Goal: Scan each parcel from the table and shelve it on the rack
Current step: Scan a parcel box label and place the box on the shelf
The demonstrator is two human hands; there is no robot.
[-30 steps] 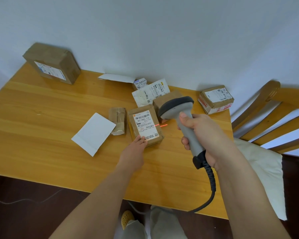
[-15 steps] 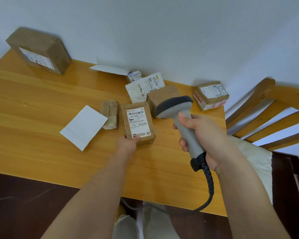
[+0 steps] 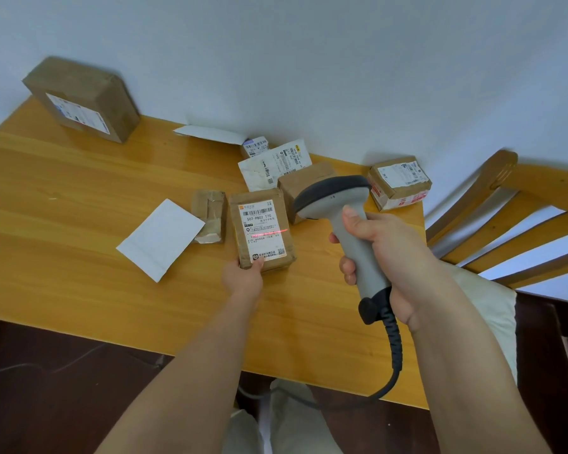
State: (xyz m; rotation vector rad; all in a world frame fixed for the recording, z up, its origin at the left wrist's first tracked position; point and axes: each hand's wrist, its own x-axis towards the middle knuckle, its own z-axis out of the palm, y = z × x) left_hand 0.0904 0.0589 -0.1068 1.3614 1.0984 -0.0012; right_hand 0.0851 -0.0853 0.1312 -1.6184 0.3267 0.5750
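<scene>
A small brown parcel (image 3: 261,229) with a white barcode label lies on the wooden table (image 3: 79,257). My left hand (image 3: 243,276) grips its near left corner. A red scan line crosses the lower half of the label. My right hand (image 3: 384,253) is closed around the grey handle of a barcode scanner (image 3: 336,198), whose dark head hovers just right of the parcel. The scanner's coiled cable (image 3: 394,348) hangs down past the table's front edge.
More parcels: a large brown box (image 3: 82,99) back left, a taped box (image 3: 399,181) back right, a plain box (image 3: 305,185) behind the scanner, a white mailer (image 3: 276,165), a white envelope (image 3: 161,239), a small brown packet (image 3: 209,216). A wooden chair (image 3: 505,217) stands at right.
The red scan line now falls on the parcel's label; a second ago it lay on the table right of it. My left hand has closed on the parcel's near corner.
</scene>
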